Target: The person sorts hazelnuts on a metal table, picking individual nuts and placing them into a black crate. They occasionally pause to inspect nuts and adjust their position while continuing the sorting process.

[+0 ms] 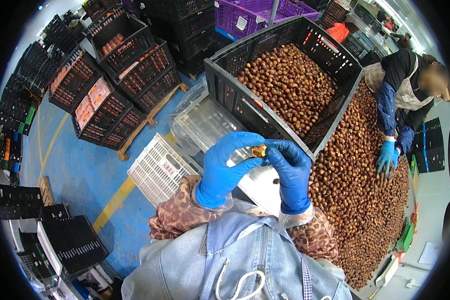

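A single chestnut [258, 151] is held up in front of my chest, with pale yellow flesh showing on its right side. My left hand [227, 165], in a blue glove, pinches it from the left between thumb and forefinger. From the right, the gloved fingertips of my right hand [290, 168] grip the nut's yellow side. Just beyond my hands stands a large black plastic crate [243, 93] holding many loose chestnuts [288, 82]. A broad heap of chestnuts [352, 195] spreads over the table to my right.
A co-worker's gloved hands [388, 155] rest on the heap's far right side. An empty white plastic basket [163, 168] is on the left. Beyond it, stacked black crates [135, 86] with packed goods stand on a wooden pallet [138, 137]. A green scoop-like object [405, 236] lies at right.
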`<state>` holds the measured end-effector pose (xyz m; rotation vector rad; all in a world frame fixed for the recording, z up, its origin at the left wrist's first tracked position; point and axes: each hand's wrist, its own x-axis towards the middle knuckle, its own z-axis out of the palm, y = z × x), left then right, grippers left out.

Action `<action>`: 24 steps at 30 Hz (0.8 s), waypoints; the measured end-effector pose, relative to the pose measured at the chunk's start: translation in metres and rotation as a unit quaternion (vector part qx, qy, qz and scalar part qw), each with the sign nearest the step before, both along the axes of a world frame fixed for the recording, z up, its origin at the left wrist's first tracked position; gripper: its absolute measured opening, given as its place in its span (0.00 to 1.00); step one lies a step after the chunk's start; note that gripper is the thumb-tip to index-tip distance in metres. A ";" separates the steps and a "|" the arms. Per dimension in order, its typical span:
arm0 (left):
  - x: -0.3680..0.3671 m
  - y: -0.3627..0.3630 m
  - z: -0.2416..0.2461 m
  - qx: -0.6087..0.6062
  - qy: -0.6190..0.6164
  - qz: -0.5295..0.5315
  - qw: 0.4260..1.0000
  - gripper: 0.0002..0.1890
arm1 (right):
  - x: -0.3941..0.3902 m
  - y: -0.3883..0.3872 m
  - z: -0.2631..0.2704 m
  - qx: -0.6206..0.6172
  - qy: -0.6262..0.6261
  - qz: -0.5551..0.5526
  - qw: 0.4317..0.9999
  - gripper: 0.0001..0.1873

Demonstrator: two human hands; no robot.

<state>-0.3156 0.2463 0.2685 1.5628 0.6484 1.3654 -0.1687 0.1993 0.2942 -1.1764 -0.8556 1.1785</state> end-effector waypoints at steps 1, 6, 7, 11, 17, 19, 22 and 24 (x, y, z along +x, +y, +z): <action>0.000 0.000 -0.001 -0.030 -0.013 -0.013 0.999 0.20 | 0.001 0.001 0.000 -0.006 0.034 0.007 0.999 0.10; 0.001 0.000 -0.003 -0.155 -0.062 -0.051 0.985 0.20 | 0.003 0.003 -0.009 -0.004 0.087 0.031 0.996 0.14; 0.001 0.000 -0.004 -0.197 -0.083 -0.060 0.975 0.21 | 0.003 0.004 -0.011 0.003 0.110 0.040 0.993 0.15; -0.002 0.002 -0.005 -0.256 -0.159 -0.084 0.950 0.21 | 0.001 0.006 -0.013 0.002 0.201 0.076 0.977 0.16; -0.012 0.009 -0.014 -0.266 -0.168 -0.074 0.946 0.19 | -0.020 -0.028 0.037 0.060 0.109 0.156 0.980 0.21; -0.017 0.011 -0.023 -0.284 -0.169 -0.056 0.942 0.19 | -0.022 -0.029 0.058 0.161 0.299 0.416 0.844 0.13; -0.031 0.011 -0.043 -0.319 -0.178 -0.039 0.930 0.19 | -0.039 -0.019 0.070 0.266 0.252 0.557 0.745 0.14; -0.042 0.010 -0.058 -0.330 -0.170 -0.022 0.928 0.18 | -0.049 -0.011 0.074 0.312 0.232 0.573 0.721 0.15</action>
